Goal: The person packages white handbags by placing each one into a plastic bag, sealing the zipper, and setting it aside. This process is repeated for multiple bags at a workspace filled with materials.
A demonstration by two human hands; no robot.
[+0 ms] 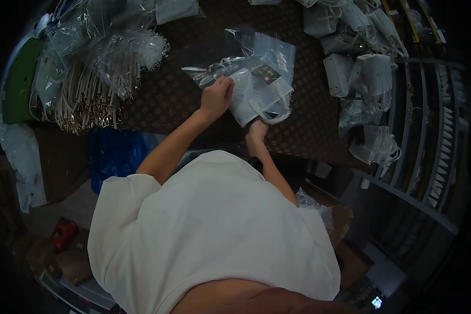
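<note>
A small white handbag with a looped white strap lies on the dark patterned table, in and among clear plastic. A dark square tag with a small red mark rests on top of it. My left hand is closed in a pinch on the crinkled clear plastic bag at the handbag's left side. At the near edge, my right hand grips the handbag's lower end, its fingertips partly hidden underneath. More flat clear plastic spreads behind the handbag.
Many pale straps with metal clasps are heaped at the left under clear plastic. Several white bags line the table's right side. A metal rack stands beyond them. Blue plastic hangs below the table's near left edge.
</note>
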